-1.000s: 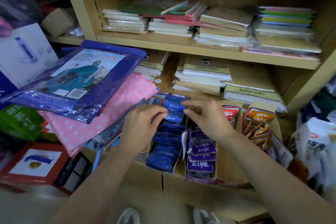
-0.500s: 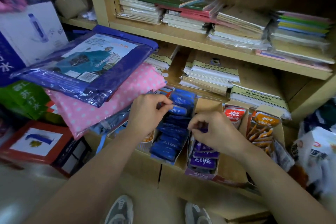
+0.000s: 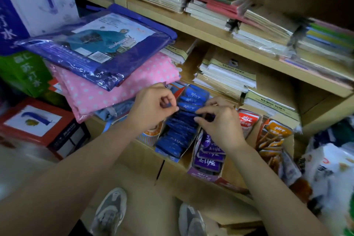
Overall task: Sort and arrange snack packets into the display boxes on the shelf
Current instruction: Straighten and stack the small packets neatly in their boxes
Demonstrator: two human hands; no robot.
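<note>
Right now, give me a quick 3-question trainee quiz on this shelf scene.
1. True or false: the purple packets stand left of the blue packets.
2. Which packets do the left hand and right hand both pinch at? A. blue packets B. orange packets C. red packet
3. Fill in: on the pink pack lies the ____ pack.
Key: 1 false, the purple packets stand to the right; 2 A; 3 raincoat pack.
</note>
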